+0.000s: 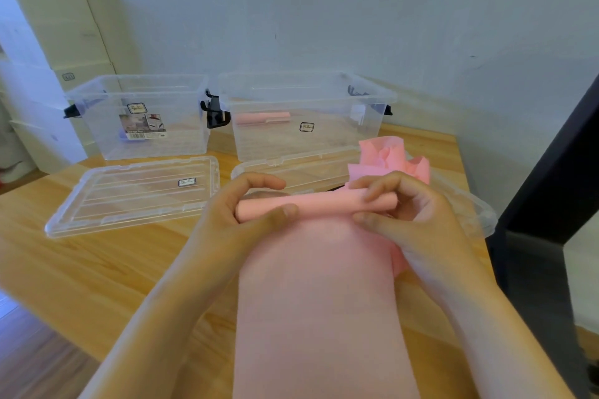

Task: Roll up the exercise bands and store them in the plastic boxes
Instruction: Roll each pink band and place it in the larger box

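Far L: stacked cardboard cartons (55,26) by the wall. On the wooden table (97,269), the L clear plastic box (142,120) stands open w/ a small bluish item inside, too blurry to ID. Its lid (129,196) lies flat in front.

Left hand (240,207) curls round the L end of the pink exercise band (317,285), fingers over the rolled part, thumb pressed on the front. The band's unrolled length runs flat toward the camera btwn both forearms.

R clear plastic box (304,113) is open w/ a rolled pink band (262,117) inside. Its R lid (291,168) sits in front, partly behind the hands.

Right hand (415,214) pinches the roll's R end, fingers curled over, thumb beneath. Crumpled pink bands (392,155) lie just behind it.
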Action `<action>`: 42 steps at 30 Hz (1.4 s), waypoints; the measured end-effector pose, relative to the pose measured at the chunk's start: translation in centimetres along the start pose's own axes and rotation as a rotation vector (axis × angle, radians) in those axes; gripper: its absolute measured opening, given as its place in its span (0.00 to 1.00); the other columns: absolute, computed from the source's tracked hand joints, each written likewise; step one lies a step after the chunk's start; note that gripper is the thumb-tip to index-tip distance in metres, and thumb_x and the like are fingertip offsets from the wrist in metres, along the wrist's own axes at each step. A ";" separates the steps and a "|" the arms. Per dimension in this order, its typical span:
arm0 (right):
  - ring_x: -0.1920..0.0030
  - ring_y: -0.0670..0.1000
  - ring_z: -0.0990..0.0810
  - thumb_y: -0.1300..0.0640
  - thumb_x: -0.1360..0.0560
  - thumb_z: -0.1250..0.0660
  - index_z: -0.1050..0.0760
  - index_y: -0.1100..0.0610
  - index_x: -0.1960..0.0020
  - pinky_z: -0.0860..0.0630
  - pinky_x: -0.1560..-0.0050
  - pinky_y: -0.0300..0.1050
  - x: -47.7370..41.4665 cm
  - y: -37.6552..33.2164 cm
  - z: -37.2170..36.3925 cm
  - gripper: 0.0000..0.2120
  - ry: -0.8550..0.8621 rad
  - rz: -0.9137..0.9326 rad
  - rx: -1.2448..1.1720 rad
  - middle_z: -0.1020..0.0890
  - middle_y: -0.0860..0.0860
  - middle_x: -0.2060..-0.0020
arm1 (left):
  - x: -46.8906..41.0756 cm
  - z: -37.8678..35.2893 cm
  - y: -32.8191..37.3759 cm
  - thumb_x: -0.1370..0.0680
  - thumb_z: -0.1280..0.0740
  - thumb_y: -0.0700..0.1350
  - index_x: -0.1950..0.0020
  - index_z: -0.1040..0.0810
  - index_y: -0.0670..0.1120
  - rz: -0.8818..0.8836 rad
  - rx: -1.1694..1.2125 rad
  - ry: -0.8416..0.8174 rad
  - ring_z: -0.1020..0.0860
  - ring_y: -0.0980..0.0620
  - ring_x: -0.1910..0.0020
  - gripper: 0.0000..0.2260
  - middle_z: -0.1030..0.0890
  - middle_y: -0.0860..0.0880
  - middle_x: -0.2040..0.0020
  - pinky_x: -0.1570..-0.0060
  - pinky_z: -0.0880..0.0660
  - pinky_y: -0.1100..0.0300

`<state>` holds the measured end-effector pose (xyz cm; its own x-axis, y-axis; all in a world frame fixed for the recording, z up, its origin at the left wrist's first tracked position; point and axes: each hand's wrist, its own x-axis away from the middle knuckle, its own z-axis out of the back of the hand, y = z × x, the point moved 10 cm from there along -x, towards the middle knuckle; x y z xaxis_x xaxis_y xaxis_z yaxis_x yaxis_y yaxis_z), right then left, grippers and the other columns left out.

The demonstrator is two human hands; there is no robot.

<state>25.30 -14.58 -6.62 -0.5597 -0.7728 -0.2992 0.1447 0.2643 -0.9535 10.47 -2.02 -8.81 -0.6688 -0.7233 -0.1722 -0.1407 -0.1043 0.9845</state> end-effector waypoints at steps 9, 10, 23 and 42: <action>0.63 0.41 0.22 0.55 0.36 0.23 0.20 0.50 0.56 0.28 0.67 0.30 0.3 0.8 0.3 0.10 0.021 -0.109 0.044 0.17 0.44 0.63 | 0.0 -0.2 1.7 0.40 0.22 0.41 0.62 0.19 0.56 -0.151 0.006 -0.034 0.18 0.53 0.48 0.13 0.15 0.50 0.49 0.48 0.22 0.57; 0.65 0.40 0.23 0.56 0.35 0.25 0.19 0.51 0.58 0.29 0.68 0.30 0.2 0.8 0.4 0.07 0.035 -0.105 0.030 0.18 0.43 0.65 | 0.0 -0.1 1.6 0.41 0.21 0.42 0.61 0.19 0.56 -0.146 0.010 -0.036 0.18 0.53 0.48 0.14 0.16 0.50 0.49 0.49 0.22 0.58; 0.56 0.45 0.20 0.63 0.37 0.24 0.20 0.50 0.56 0.24 0.58 0.34 0.2 0.2 -0.6 0.13 -0.059 -0.037 -0.048 0.17 0.52 0.55 | -0.1 0.0 1.3 0.40 0.21 0.44 0.61 0.19 0.55 -0.119 0.095 -0.013 0.18 0.54 0.54 0.13 0.15 0.49 0.52 0.57 0.21 0.63; 0.68 0.40 0.23 0.55 0.36 0.28 0.20 0.55 0.53 0.30 0.72 0.30 0.5 0.9 0.2 0.11 0.040 -0.134 0.038 0.19 0.42 0.68 | -0.1 0.2 1.3 0.42 0.22 0.49 0.59 0.19 0.55 -0.169 0.036 -0.005 0.19 0.54 0.52 0.14 0.16 0.51 0.52 0.55 0.22 0.62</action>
<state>25.35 -14.81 -7.63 -0.6084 -0.7756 -0.1681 0.0971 0.1374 -0.9857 10.23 -1.90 -7.48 -0.6370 -0.6940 -0.3354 -0.2775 -0.1994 0.9398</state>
